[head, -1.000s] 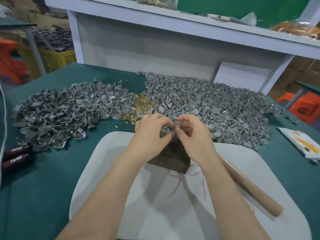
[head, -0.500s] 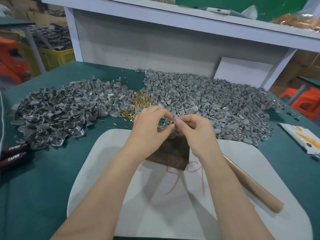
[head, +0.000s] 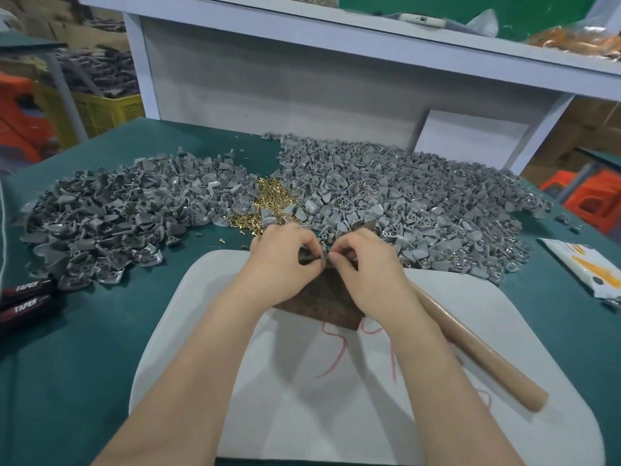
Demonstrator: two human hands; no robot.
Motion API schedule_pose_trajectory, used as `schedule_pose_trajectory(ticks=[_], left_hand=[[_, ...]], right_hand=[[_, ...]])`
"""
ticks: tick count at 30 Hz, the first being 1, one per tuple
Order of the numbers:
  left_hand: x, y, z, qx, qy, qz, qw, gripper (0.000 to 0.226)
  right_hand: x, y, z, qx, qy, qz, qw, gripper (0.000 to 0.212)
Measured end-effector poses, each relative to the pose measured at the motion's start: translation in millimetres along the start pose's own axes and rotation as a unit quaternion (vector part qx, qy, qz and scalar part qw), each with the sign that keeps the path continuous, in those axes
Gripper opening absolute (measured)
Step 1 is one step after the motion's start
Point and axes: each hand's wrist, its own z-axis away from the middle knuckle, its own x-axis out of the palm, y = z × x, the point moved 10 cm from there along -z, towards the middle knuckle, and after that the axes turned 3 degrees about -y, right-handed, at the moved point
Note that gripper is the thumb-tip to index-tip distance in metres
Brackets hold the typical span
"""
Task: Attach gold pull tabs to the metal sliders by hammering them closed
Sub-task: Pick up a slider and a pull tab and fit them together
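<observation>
Seen from the head camera, the two hands meet over a dark brown block. The block sits at the far edge of a white board, which lies on the green desk.

The left hand has its fingers curled, with thumb and forefinger pressed together on a small grey slider. The right hand does the same from the other side. Each grip is a tight pinch on that one piece, held just above the block. Whether a gold tab already hangs on it is too small to tell.

Just beyond the knuckles is a little heap of gold tabs. It lies between a left heap of sliders and a wider right heap of sliders.

A wooden handle lies slantwise on the board beside the right forearm, its far end hidden under the wrist. Two red-and-black tool handles marked TAPER rest at the desk's left edge. A printed packet lies near the right edge.
</observation>
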Motion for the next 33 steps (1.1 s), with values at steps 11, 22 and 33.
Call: schedule_pose_trajectory(ticks=[11,22,33], left_hand=[[-1.7,6.5,-0.7,0.04,-0.001,-0.02,0.999,0.012],[-2.7,13.5,1.7,0.049,-0.017,-0.046,0.998,0.016],[-3.7,5.2,0.9,0.033,0.014,-0.028,0.999,0.015]], right_hand=[[3.3,-24.1,-3.6,-0.053,-0.001,0.186,0.981,0.012],[3.2,-50.4,-6.2,-0.071,-0.042,0.272,0.959,0.024],[-6.5,17.4,-0.9,0.06,-0.022,-0.128,0.99,0.014]])
